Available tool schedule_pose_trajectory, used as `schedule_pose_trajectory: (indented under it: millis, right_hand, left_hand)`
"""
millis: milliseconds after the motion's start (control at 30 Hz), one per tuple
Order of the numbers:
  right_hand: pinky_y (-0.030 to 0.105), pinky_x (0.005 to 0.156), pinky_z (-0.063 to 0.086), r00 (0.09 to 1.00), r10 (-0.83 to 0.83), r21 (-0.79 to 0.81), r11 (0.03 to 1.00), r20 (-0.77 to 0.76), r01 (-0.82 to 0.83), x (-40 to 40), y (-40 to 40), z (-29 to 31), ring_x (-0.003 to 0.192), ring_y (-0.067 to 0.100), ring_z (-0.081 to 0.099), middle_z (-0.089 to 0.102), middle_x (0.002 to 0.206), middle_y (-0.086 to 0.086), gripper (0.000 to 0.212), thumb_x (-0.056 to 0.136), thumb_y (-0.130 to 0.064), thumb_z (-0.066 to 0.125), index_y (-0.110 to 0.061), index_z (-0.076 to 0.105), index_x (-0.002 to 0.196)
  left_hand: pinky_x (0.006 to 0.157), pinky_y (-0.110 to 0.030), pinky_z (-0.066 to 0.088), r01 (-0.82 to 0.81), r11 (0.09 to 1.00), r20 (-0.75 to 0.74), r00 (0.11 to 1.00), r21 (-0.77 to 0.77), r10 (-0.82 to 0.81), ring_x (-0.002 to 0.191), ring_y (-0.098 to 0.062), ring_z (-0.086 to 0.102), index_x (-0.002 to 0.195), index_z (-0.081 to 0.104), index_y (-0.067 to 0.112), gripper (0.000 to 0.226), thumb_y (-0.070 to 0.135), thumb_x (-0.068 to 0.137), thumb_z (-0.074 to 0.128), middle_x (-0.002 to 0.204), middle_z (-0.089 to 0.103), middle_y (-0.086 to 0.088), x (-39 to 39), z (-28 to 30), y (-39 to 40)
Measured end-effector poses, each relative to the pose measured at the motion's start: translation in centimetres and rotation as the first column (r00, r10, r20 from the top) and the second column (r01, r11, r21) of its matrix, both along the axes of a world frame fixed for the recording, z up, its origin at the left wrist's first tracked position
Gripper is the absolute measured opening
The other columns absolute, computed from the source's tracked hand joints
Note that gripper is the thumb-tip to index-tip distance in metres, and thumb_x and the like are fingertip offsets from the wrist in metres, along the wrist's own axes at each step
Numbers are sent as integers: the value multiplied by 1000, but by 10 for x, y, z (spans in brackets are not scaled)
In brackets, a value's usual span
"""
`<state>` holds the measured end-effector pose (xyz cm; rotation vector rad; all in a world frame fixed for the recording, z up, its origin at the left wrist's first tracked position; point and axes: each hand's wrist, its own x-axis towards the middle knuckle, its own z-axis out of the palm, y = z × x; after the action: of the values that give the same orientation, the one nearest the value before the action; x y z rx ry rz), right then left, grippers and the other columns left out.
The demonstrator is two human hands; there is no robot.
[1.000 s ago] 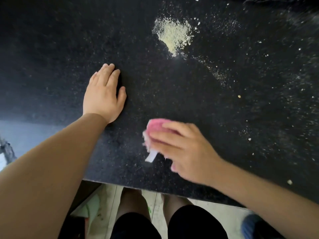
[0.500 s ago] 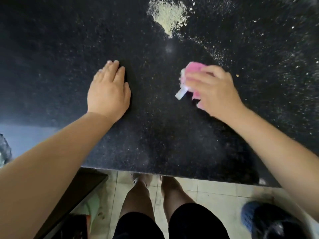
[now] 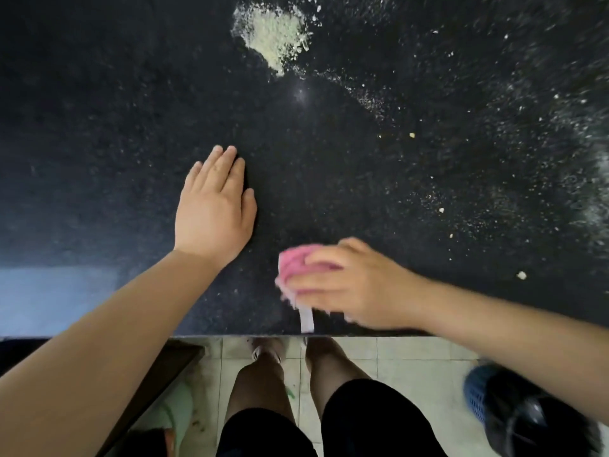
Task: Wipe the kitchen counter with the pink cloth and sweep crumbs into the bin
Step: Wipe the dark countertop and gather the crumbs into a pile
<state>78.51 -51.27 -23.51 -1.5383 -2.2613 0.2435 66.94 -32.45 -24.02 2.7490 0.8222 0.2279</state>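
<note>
The black speckled counter (image 3: 99, 143) fills the upper part of the view. My right hand (image 3: 356, 285) grips the bunched pink cloth (image 3: 296, 263) on the counter close to its front edge, and a white tag hangs from the cloth over that edge. My left hand (image 3: 214, 209) lies flat on the counter, fingers straight, to the left of the cloth. A pale heap of crumbs (image 3: 275, 34) sits at the far middle. Loose crumbs and dust (image 3: 461, 192) are scattered over the right side. A blue basket bin (image 3: 527, 420) lined with a black bag stands on the floor at the lower right.
The counter's front edge (image 3: 230, 335) runs across the lower third, with pale floor tiles (image 3: 412, 364) and my legs below it. A dark shelf edge (image 3: 158, 380) and a light green object (image 3: 174, 410) lie below the counter at the lower left.
My right hand has pulled the pink cloth back from mid-counter toward the front edge, after pushing it away half a second before. My left hand has stayed flat in place.
</note>
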Motion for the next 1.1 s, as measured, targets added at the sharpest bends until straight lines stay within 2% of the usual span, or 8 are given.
schedule_pose_trajectory:
  millis: [100,267,367,500,633,833,1000,1100]
  right_hand:
    - [45,70,46,978,-197,51,980,75,193,57,38,-8,101,23,38,67,107,-4,53,50,-9,66,-17,69,102]
    - [52,69,49,885,-460,157,871,-70,465,111,59,11,99,27,47,68,103,-1,51,55,6,67,-16,67,101]
    - [37,76,45,939,-319,209,917,-127,339,94,25,16,98,25,47,69,100,-1,44,64,0,54,-17,65,103]
    - [33,80,38,994,-103,7,995,45,103,79,-36,4,110,20,45,62,116,-7,63,56,-9,70,-22,52,115]
    - [42,81,43,977,-183,-23,982,110,187,117,-22,-18,110,21,42,43,124,-16,76,55,-11,72,-29,43,122]
    - [55,84,46,954,-284,-41,956,94,289,175,84,-8,100,34,59,63,109,-5,58,59,4,68,-26,57,108]
    - [34,92,45,971,-222,165,958,-89,235,158,84,21,99,27,56,70,99,6,38,64,5,58,-8,69,98]
    - [21,102,29,980,-179,48,982,-91,184,137,35,23,103,22,48,69,99,9,31,71,4,50,-2,70,95]
  left_hand:
    - [102,-50,27,-1,1000,-9,1000,6,2,123,-44,41,118,50,-14,51,23,88,30,129,48,-30,8,1,-2]
    - [104,-49,25,-55,999,39,998,-3,55,127,-42,37,124,46,-11,44,14,88,40,132,45,-28,30,2,-1]
    - [105,-49,24,-62,998,28,998,-23,62,128,-42,35,126,45,-10,46,17,89,37,133,43,-28,44,1,3]
    - [100,-53,29,109,994,-31,994,34,-108,122,-45,42,118,52,-10,50,23,88,31,128,49,-29,50,-4,7]
    - [100,-51,29,177,982,-35,984,71,-175,119,-43,46,115,56,-8,45,21,89,33,125,52,-27,50,-3,6]
    - [100,-47,32,147,988,-22,989,52,-146,117,-39,50,112,58,-4,43,22,87,36,123,55,-23,51,0,7]
    - [99,-47,33,135,990,-39,990,48,-133,116,-38,49,112,58,-2,42,24,87,36,122,56,-22,51,-1,9]
    - [100,-47,31,125,991,-55,991,42,-123,117,-39,48,112,57,-2,43,25,87,35,123,55,-22,51,0,8]
